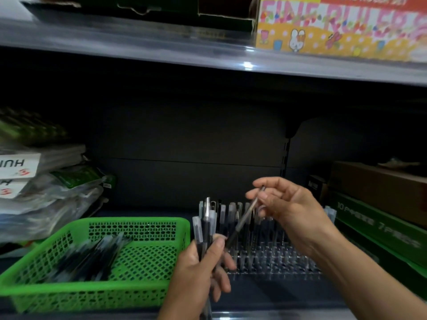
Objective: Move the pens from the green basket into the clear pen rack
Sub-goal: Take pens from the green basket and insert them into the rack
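A green mesh basket (138, 294) sits on the shelf at the lower left, with a heap of black pens (92, 257) lying in its left half. To its right stands the clear pen rack (277, 262), with several pens upright in its back rows. My left hand (198, 278) grips a bundle of pens (206, 227) upright between basket and rack. My right hand (288, 209) is above the rack and pinches one pen (245, 218), held slanted with its lower end near my left hand.
A glossy shelf edge (208, 45) runs overhead, carrying a yellow ruler-set box (335, 31). Bagged packets (46, 192) pile up at the left. Green and brown boxes (381, 218) stand at the right. The shelf's dark back wall is behind the rack.
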